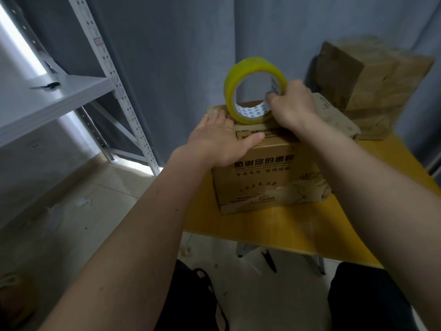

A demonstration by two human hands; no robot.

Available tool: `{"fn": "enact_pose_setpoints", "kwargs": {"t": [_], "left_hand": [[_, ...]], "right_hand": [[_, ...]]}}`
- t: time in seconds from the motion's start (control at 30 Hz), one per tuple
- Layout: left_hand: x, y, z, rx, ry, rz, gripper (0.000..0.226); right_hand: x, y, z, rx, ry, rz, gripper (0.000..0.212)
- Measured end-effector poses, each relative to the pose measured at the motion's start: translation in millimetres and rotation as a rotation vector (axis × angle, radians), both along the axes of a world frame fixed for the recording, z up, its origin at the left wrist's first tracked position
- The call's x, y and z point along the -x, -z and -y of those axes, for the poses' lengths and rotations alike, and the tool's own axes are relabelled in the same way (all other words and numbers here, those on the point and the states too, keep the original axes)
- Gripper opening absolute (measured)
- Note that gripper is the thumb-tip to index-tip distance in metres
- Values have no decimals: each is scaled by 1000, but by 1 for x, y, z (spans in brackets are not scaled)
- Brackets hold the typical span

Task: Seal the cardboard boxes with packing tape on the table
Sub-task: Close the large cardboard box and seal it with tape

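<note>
A brown cardboard box (260, 180) with black printed text stands on the yellow table (281, 230), its top flaps closed. My left hand (219, 139) lies flat on the box's top near the left corner, fingers straight, thumb along the front edge. My right hand (293, 103) grips a roll of yellowish packing tape (232, 91), fingers hooked through its core. The roll stands on edge on the far part of the box's top.
More cardboard boxes (372, 84) are stacked at the table's far right corner. A white metal shelf rack (71, 96) stands to the left. Grey curtain hangs behind. Black scissors (268, 259) lie on the tiled floor under the table.
</note>
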State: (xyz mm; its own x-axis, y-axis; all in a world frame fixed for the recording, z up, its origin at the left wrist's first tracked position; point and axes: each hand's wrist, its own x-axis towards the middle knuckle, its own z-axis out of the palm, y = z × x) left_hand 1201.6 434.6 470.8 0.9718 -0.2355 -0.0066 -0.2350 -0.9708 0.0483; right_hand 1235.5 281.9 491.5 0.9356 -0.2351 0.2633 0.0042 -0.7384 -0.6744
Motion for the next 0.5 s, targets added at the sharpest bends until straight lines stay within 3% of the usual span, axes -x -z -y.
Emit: {"fn": "enact_pose_setpoints", "kwargs": {"t": [0.5], "left_hand": [[0, -5, 13, -109, -93, -45, 105]], "right_hand": [[-2, -5, 39, -43, 96, -15, 35]]}}
